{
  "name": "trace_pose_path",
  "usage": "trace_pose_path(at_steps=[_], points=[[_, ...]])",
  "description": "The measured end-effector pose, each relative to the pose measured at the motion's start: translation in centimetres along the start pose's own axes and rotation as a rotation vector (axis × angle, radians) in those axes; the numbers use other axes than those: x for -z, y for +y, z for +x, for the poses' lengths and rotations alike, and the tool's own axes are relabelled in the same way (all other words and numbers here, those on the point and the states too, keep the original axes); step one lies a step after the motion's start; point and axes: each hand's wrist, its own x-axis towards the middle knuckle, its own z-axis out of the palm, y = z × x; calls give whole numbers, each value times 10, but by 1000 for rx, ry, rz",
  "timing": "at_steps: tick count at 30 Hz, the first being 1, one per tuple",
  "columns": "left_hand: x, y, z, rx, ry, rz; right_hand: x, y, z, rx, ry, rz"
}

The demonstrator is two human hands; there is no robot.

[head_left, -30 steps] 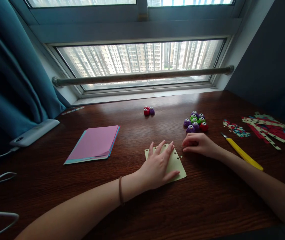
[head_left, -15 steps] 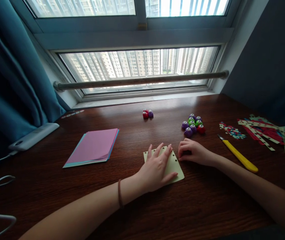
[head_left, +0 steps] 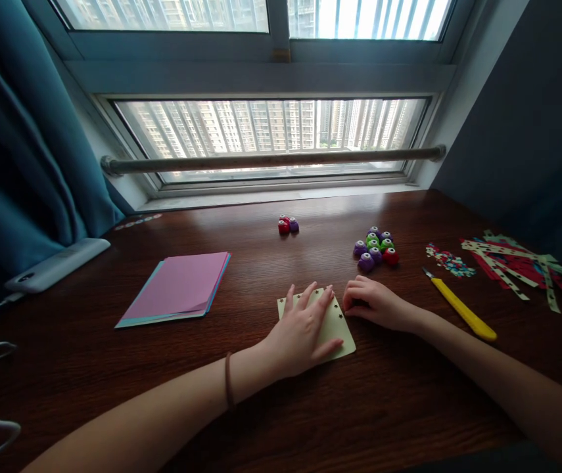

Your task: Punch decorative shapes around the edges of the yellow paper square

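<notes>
My left hand (head_left: 305, 332) lies flat with spread fingers on a pale yellow sheet of paper (head_left: 338, 335). Small star-shaped holes run along the sheet's far and right edges. Just right of the sheet, my right hand (head_left: 376, 302) rests on the table with its fingers curled into a pinch. Whatever may be between those fingertips is hidden. Beyond the right hand stands a cluster of purple, green and red craft punches (head_left: 374, 248). A yellow-handled craft knife (head_left: 463, 307) lies to the right, blade pointing away.
A stack of coloured paper (head_left: 175, 286), pink on top, is at left. Three more punches (head_left: 288, 225) stand near the window. Tiny paper cutouts (head_left: 451, 261) and punched paper strips (head_left: 517, 263) lie at right. A white power strip (head_left: 58, 264) with cables is by the curtain.
The whole view has shifted slightly, so things on the table appear a little further left. Both hands keep nearly the same place against the yellow paper.
</notes>
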Motion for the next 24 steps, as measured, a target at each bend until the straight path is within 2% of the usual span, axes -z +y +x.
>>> trace_pose_path(at_steps=[9, 14, 17, 20, 22, 24], points=[[0, 1, 0, 1, -8, 1, -1, -4, 0, -10, 28, 18], [1, 1, 0, 1, -6, 6, 10, 3, -2, -108, 172, 62], [1, 1, -1, 0, -15, 4, 30, 11, -4, -195, 403, 74], [2, 1, -1, 1, -23, 3, 56, 22, -9, -326, 774, 34], [3, 1, -1, 3, -26, 6, 73, 36, -16, -374, 980, -25], [3, 1, -1, 4, -27, 9, 87, 55, -25, -405, 1112, -48]])
